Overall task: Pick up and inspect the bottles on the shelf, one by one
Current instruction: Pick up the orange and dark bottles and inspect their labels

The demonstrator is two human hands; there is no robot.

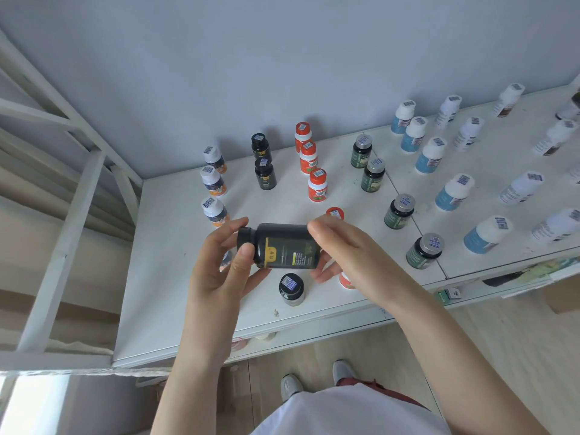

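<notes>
Probably a stockroom: barcoded supplement bottles (pixel 317 185) in rows on a white shelf (pixel 175 246).

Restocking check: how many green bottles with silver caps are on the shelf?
4, in one diagonal row: rearmost bottle, second bottle, third bottle, front bottle near the edge. None looks hidden.

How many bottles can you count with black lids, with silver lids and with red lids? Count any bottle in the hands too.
Black-lid bottles: 4, one held by the left hand and right hand
Silver-lid bottles: 4
Red-lid bottles: 4, one half hidden behind the right hand
Total: 12
A further red bottle below the right hand hides its lid.
</notes>
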